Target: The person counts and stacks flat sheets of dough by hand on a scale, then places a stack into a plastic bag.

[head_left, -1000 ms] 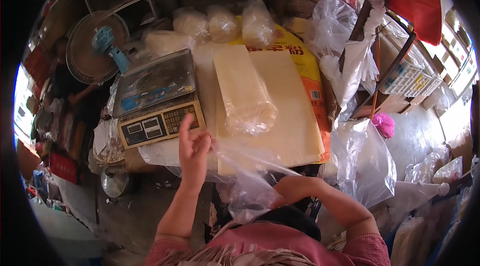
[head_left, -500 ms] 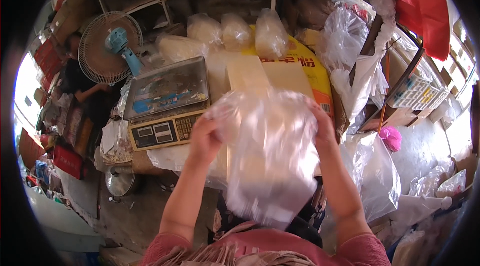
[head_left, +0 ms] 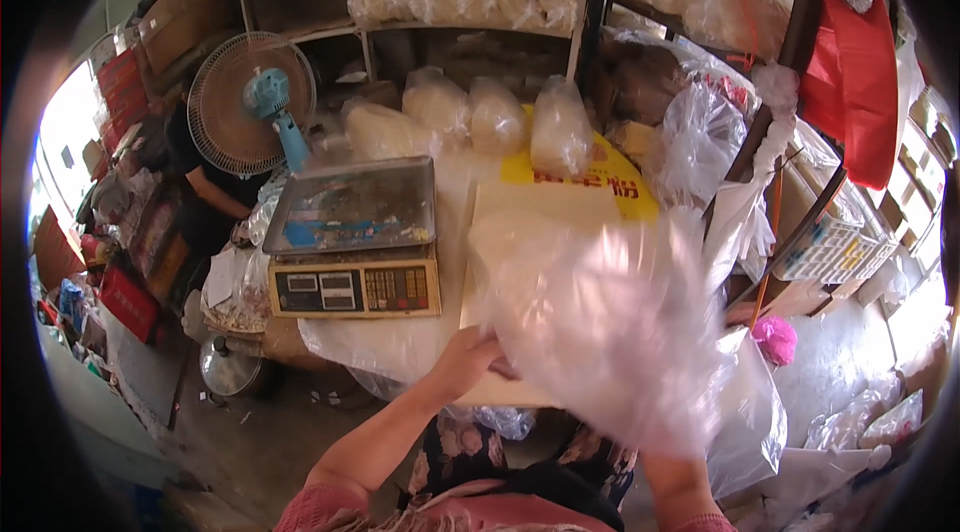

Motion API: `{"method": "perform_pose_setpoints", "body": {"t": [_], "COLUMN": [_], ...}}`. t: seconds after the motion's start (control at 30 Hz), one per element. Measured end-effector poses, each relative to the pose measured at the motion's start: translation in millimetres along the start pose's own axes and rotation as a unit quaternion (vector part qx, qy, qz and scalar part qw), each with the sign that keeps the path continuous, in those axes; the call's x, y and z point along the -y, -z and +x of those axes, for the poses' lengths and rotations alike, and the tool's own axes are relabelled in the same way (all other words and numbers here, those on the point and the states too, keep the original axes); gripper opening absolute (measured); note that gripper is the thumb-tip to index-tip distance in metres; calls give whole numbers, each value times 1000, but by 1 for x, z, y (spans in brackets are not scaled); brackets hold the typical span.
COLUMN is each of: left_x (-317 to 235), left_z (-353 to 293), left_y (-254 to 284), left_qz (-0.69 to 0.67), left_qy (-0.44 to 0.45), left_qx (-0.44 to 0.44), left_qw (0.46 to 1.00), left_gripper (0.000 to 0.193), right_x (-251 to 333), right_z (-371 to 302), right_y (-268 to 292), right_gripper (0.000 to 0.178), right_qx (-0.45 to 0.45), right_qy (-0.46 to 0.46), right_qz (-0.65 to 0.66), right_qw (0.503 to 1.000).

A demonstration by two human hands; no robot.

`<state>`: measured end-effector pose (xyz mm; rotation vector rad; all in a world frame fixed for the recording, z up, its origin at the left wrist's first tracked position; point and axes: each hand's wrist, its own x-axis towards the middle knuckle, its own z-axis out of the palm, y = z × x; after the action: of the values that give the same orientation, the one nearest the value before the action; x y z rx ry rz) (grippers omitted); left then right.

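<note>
A large clear plastic bag [head_left: 610, 332], smeared by motion, billows over the front right of the worktable. My left hand [head_left: 468, 362] is closed at the bag's left edge, seemingly pinching it. My right forearm rises from the lower edge, but the bag covers my right hand, so its fingers are hidden. Under and behind the bag lies a flat, pale cream sheet or stack of sheets [head_left: 535, 204], partly seen through the plastic. To the left of it stands a weighing scale [head_left: 355, 287] with a worn metal pan.
Several filled clear bags [head_left: 497, 122] stand along the table's back, beside a yellow printed sack [head_left: 625, 187]. A blue fan [head_left: 268, 92] is at the back left, near another person's arm [head_left: 215, 194]. A shelf rack [head_left: 470, 30] rises behind; a white basket [head_left: 835, 257] hangs right.
The bag has swung from in front of me to the right. My left hand has moved right and down, while my right hand has dropped behind the plastic. The view has shifted slightly.
</note>
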<state>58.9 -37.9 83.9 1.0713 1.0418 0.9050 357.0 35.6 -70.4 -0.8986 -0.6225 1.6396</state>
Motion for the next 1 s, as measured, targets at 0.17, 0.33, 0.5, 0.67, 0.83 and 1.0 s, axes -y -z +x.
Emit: {"method": "perform_pose_setpoints", "body": {"t": [0.17, 0.33, 0.5, 0.67, 0.83, 1.0], "left_x": [-4, -15, -30, 105, 210, -1], "left_z": [16, 55, 122, 201, 205, 98], "left_y": [-4, 37, 94, 105, 155, -18], "left_qz": [-137, -489, -102, 395, 615, 541], "left_qy": [-140, -162, -89, -288, -365, -234], "left_qx": [-16, 185, -11, -21, -88, -89], "left_qw": [981, 837, 991, 872, 694, 803], "left_gripper": [17, 20, 12, 37, 38, 29], "right_x": [82, 44, 23, -49, -72, 0], "right_z": [-49, -31, -33, 25, 22, -70], "right_y": [-194, -115, -126, -34, -51, -55], "right_gripper": [22, 23, 30, 40, 42, 42], "right_qx": [-19, 53, -2, -93, 5, -58], "right_qy": [16, 58, 61, 42, 78, 89], "right_qz": [214, 174, 63, -294, -284, 19], "right_qw": [977, 982, 996, 950, 956, 994]}}
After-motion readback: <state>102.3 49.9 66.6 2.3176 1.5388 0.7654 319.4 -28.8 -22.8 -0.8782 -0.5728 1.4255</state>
